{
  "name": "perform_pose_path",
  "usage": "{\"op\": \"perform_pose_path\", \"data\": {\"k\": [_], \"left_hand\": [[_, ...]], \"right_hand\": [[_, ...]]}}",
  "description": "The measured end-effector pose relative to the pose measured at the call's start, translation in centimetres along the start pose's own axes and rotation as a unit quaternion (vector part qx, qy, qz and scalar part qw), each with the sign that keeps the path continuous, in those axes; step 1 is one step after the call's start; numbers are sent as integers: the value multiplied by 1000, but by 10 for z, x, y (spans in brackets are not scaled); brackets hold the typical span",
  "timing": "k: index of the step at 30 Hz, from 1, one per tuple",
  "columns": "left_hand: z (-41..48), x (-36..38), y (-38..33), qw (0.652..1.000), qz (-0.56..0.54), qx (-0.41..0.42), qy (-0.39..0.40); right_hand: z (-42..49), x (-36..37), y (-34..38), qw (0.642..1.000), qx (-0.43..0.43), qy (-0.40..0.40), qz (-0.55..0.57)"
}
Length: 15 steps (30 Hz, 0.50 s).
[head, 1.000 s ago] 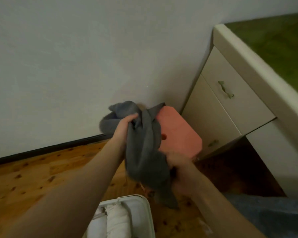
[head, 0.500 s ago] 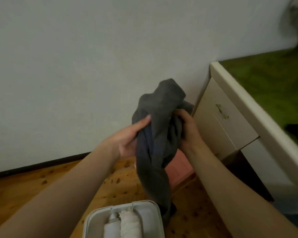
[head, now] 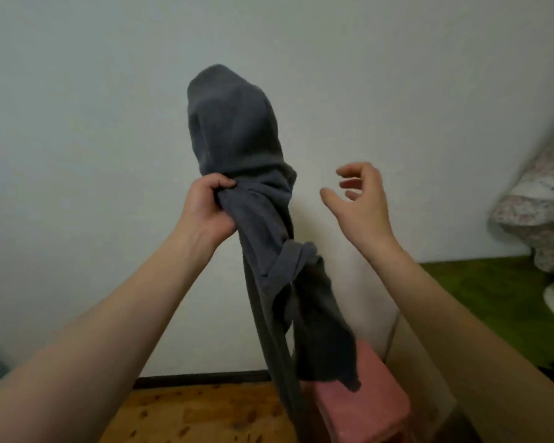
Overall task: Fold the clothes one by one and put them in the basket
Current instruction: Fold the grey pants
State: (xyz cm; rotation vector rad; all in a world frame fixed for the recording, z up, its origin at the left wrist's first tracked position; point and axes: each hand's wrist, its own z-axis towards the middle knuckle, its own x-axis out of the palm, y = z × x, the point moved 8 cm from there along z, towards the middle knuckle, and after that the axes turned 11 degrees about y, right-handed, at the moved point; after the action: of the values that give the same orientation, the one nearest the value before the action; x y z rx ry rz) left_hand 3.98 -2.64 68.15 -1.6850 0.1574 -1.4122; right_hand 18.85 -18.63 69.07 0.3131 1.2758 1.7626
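A dark grey garment [head: 263, 225] hangs bunched and twisted in front of the white wall, raised to chest height. My left hand [head: 205, 207] grips it in a fist near its upper part, with a rounded lump of cloth standing above the fist and the rest trailing down. My right hand [head: 360, 199] is apart from the cloth, to its right, fingers loosely spread and holding nothing. The basket is out of view.
A pink stool [head: 365, 407] stands on the wooden floor [head: 199, 414] below the garment. A cream cabinet with a green top [head: 493, 298] is at the right, with a floral cloth [head: 541, 206] and white items at the far right edge.
Both arms rose and the view tilted up, so the basket left the frame. My right hand let go of the grey garment and moved off to the right; my left keeps its grip.
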Motion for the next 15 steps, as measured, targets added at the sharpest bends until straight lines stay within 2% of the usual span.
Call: {"op": "perform_pose_path", "data": {"k": [1, 4, 7, 10, 13, 15], "left_hand": [[-14, 18, -23, 1000, 22, 14, 2], [-45, 57, -67, 995, 87, 39, -7], [-84, 89, -114, 992, 94, 87, -6], [-110, 90, -158, 976, 117, 180, -37], [-107, 66, -164, 969, 174, 163, -64], [-124, 45, -183, 957, 227, 151, -103]], "right_hand": [[5, 15, 41, 998, -36, 45, 38], [18, 65, 117, 961, -41, 198, 190], [22, 93, 190, 943, -95, 257, 189], [21, 103, 240, 962, -167, 202, 74], [14, 107, 262, 956, -246, 140, -79], [8, 111, 270, 948, -249, 122, -155]]}}
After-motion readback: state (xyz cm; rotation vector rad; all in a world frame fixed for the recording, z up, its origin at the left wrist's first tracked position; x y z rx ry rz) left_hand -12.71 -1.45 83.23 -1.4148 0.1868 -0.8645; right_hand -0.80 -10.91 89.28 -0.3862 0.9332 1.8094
